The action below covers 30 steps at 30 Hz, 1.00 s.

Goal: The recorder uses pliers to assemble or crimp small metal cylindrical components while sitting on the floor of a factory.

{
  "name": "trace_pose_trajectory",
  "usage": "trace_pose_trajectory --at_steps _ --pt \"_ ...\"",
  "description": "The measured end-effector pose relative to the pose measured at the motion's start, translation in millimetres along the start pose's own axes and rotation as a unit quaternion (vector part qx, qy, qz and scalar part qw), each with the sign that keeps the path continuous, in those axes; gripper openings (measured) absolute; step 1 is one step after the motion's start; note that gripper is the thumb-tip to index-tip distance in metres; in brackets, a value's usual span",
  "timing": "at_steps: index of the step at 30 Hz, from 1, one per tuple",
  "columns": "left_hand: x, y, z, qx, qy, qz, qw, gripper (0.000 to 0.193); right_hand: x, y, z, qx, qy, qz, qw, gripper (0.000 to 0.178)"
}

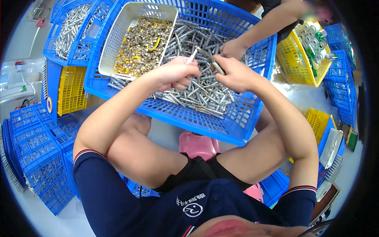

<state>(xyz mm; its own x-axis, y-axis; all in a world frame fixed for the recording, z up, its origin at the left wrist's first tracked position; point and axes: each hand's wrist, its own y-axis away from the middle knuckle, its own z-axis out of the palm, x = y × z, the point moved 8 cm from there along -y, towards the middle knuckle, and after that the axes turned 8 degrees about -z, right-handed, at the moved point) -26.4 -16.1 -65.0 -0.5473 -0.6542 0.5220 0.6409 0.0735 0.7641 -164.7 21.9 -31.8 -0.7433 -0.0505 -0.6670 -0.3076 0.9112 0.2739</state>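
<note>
My left hand [178, 74] is closed, its thumb and fingers pinching a slim pale metal bolt [192, 56] that points up and away. Wrapped in my right hand [236, 74] is a pair of pliers [216, 65], whose jaws reach left close to the bolt's tip; whether they touch it I cannot tell. Both hands are above a large blue perforated crate [189, 127] holding a heap of loose silver bolts [199, 96]. Inside its left half sits a cream tray [107, 55] filled with small brass and silver pieces [139, 49], some with yellow bits.
Across the crate, another person's hand [233, 49] reaches into the bolts from the right. A second blue crate [75, 55] of silver rods stands at the far left, near a yellow crate [72, 91]. A yellow basket [290, 53] of white and green parts is at right.
</note>
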Motion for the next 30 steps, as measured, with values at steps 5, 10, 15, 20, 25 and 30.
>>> trace_pose_trajectory --at_steps 5,10,15,20,25,30 --pt "-10 4 -3 0.009 0.006 -0.032 0.999 0.032 -6 -3 10 -0.041 -0.077 -0.047 0.995 0.034" --pt "-13 8 -10 0.009 -0.046 -0.003 0.999 0.035 -9 -3 24 -0.076 -0.165 -0.020 0.983 0.033" --pt "-2 11 -15 0.060 -0.069 -0.011 0.996 0.035 -13 -9 15 -0.025 -0.126 -0.047 0.991 0.027" --pt "7 7 -12 0.084 -0.089 0.006 0.992 0.034 -8 -2 11 -0.045 -0.207 -0.002 0.977 0.022" --pt "22 4 2 0.116 -0.185 0.049 0.975 0.037 0 17 -3 0.018 -0.156 -0.068 0.985 0.022" --pt "53 9 5 0.221 -0.379 0.195 0.877 0.033 -8 39 -18 0.082 -0.159 -0.065 0.982 0.027"
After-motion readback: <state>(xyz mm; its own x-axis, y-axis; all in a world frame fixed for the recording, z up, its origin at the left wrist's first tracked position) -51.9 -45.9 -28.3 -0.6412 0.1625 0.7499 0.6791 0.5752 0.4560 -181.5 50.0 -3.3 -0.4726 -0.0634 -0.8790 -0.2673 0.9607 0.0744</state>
